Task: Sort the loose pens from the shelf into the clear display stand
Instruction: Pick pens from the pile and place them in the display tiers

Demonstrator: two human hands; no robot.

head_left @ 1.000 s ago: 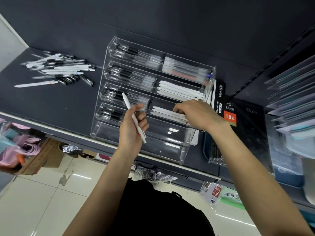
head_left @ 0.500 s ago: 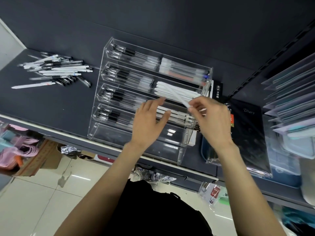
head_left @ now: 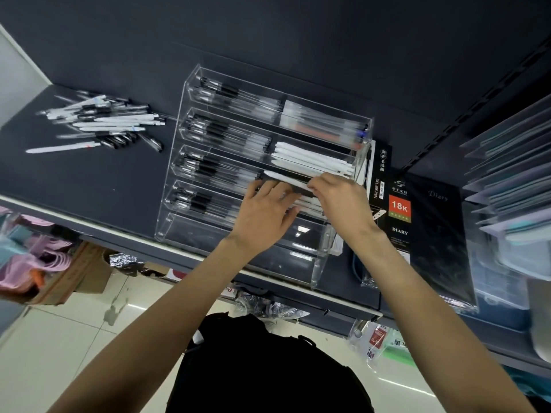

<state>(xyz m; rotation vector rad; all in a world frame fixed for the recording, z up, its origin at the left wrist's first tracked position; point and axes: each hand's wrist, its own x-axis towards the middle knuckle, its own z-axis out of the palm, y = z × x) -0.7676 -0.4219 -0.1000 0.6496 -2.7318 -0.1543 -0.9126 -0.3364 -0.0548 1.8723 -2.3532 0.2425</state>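
Note:
A clear tiered display stand (head_left: pixel 190 120) sits on the dark shelf, its left compartments filled with black pens and its right ones with white pens. My right hand (head_left: pixel 343 201) pinches a white pen (head_left: pixel 286 178) that lies level over the right side of the third tier. My left hand (head_left: pixel 265 213) rests with straight fingers spread over the fourth tier, its fingertips close to the pen. A pile of loose pens (head_left: pixel 104 123) lies on the shelf to the left of the stand.
A black diary box (head_left: pixel 429 234) and a slim gel pen box (head_left: pixel 380 171) stand right of the stand. Plastic-wrapped stationery (head_left: pixel 512 180) fills the far right. The shelf's front edge (head_left: pixel 89 226) runs below; a cardboard box (head_left: pixel 74 272) sits lower left.
The white pen passed from my left hand to my right, which lowered it level onto the third tier. My left hand opened and moved right, over the stand.

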